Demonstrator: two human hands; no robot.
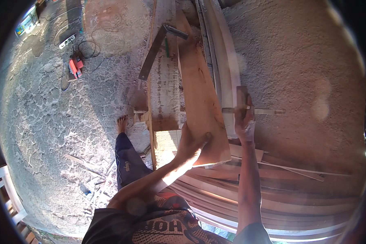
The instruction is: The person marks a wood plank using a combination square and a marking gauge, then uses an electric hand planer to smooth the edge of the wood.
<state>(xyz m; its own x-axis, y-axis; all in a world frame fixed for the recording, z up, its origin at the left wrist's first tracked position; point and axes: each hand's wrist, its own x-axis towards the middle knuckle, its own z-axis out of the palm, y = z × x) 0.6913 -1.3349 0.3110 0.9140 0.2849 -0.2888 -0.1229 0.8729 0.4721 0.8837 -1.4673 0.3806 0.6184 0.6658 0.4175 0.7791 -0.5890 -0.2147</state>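
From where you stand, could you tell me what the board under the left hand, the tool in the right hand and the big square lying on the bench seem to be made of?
The board looks like bare reddish-brown wood, unpainted and matt. The tool in the right hand seems wooden too: a pale stem through a darker block, probably a marking gauge. The square looks like dull grey metal, flat and thin. The left hand rests on the board's near end.
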